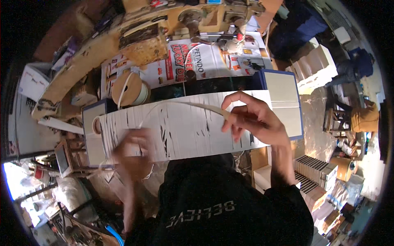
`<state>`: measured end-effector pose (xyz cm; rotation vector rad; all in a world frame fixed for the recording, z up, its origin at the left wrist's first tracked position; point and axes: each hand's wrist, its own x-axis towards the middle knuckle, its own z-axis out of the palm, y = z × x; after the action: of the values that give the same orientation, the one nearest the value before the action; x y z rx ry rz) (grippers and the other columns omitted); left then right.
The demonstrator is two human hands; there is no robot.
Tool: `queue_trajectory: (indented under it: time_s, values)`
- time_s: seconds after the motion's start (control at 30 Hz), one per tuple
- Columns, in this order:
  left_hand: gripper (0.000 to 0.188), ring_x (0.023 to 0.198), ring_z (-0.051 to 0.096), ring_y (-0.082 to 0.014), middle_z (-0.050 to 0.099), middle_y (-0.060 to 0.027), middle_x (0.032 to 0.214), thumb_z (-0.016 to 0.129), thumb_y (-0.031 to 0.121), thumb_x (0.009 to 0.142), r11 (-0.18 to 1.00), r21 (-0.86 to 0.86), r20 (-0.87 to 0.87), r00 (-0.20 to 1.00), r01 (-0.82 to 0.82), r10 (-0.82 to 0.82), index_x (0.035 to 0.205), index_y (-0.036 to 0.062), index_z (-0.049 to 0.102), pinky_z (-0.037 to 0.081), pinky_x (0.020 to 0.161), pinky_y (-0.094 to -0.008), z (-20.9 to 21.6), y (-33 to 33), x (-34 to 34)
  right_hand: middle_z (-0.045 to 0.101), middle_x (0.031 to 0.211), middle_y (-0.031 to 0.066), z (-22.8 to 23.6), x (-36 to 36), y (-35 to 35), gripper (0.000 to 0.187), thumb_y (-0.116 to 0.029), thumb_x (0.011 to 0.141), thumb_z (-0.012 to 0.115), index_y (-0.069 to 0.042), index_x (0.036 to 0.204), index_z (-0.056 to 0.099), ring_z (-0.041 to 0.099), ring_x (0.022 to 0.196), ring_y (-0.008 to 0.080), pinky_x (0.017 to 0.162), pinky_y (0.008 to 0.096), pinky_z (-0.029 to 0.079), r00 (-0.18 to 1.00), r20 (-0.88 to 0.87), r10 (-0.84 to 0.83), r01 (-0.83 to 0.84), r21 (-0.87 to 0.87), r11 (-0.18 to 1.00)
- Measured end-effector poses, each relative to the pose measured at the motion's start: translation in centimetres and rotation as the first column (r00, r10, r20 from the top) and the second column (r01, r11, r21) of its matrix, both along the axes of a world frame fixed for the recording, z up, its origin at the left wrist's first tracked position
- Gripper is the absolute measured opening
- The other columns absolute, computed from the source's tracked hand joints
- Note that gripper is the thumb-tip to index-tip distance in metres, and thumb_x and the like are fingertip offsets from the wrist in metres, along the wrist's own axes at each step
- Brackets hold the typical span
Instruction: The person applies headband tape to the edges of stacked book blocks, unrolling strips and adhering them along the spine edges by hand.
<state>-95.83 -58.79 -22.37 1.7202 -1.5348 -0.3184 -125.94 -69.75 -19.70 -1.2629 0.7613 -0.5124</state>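
A long row of white book blocks (184, 135), packed side by side with dark gaps between some of them, lies across the bench in front of me. My right hand (258, 119) is over its right part, thumb and fingers pinching a narrow cream ribbon (201, 105). From there the ribbon arcs leftward above the blocks and drops toward my left hand (133, 151). That hand is smeared by motion at the row's left front edge, so its grip does not show. Behind the row's left part stands a spool (141, 93) wound with pale tape.
Blue-edged boards (283, 104) extend past the row's right end, with a similar board (93, 141) at the left. Behind lies a printed sheet (160, 67) beneath a worn wooden shelf. Stacked books (314, 176) stand at lower right; a stool (67, 156) is at left.
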Motion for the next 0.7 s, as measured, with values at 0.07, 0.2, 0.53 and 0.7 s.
queue_trajectory:
  time_s: [0.07,0.2,0.53,0.7]
  values:
    - [0.017,0.075,0.068,-0.0116,0.071,-0.0072,0.088,0.075,0.016,0.085,0.858,0.170,-0.384,0.835,0.484,-0.395,0.092,0.0019,0.069,0.051,0.053,-0.0233,0.4,-1.5,-6.9,0.067,0.085,0.0098,0.8,1.8,1.1,0.023,-0.004,0.099,0.054,-0.004,0.121,0.047,0.065,0.064,0.0133,0.054,0.0249,0.053,0.999,0.009,-0.043,0.043,0.046,0.998]
    - [0.027,0.075,0.069,-0.0150,0.071,-0.0078,0.088,0.066,0.024,0.096,0.856,0.148,-0.859,0.493,0.495,-0.136,0.097,-0.0027,0.069,0.052,0.049,-0.0261,-0.1,-3.0,-10.6,0.067,0.097,0.0086,1.1,1.9,2.9,0.016,-0.008,0.104,0.045,-0.005,0.120,0.043,0.069,0.083,0.0170,0.062,0.0280,0.056,0.997,-0.023,0.071,-0.070,0.053,0.996]
    - [0.038,0.081,0.073,-0.0281,0.070,-0.0210,0.107,0.059,0.029,0.100,0.969,0.102,-0.900,0.436,0.225,-0.006,0.113,-0.0053,0.067,0.060,0.049,-0.0328,0.0,-3.5,-9.1,0.067,0.112,0.0179,-0.3,-0.7,4.6,0.032,-0.012,0.106,0.040,0.005,0.131,0.051,0.068,0.102,0.0251,0.090,0.0324,0.055,0.970,0.186,-0.155,0.161,-0.014,0.987]
    - [0.031,0.084,0.073,-0.0300,0.069,-0.0220,0.110,0.060,0.021,0.099,0.978,0.091,-0.894,0.448,0.187,-0.003,0.114,-0.0058,0.066,0.062,0.049,-0.0336,0.1,-2.7,-9.4,0.069,0.107,0.0162,-1.0,0.7,5.5,0.033,0.002,0.096,0.058,0.004,0.129,0.056,0.068,0.099,0.0192,0.088,0.0291,0.055,0.947,0.198,-0.255,0.274,-0.075,0.959]
